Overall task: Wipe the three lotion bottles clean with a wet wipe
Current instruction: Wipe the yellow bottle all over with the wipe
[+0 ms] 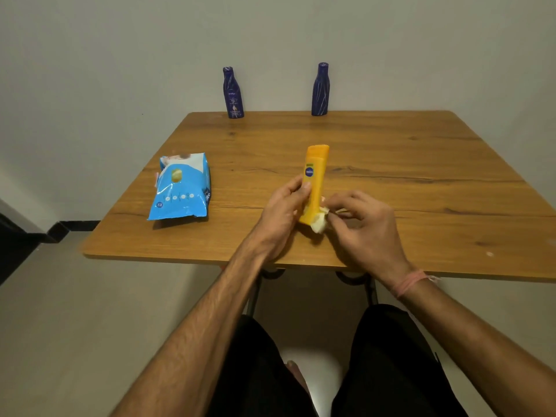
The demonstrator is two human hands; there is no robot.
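Note:
A yellow lotion bottle (315,179) stands tilted above the wooden table (406,176), cap end pointing away from me. My left hand (282,212) grips its lower left side, thumb on the front. My right hand (361,224) pinches a crumpled white wet wipe (319,221) against the bottle's bottom end. Two dark blue lotion bottles stand upright at the table's far edge, one on the left (232,93) and one on the right (320,90), both far from my hands.
A blue pack of wet wipes (180,188) lies flat on the left part of the table. A plain wall rises right behind the far edge. My legs and the table's metal frame (255,293) are below the near edge.

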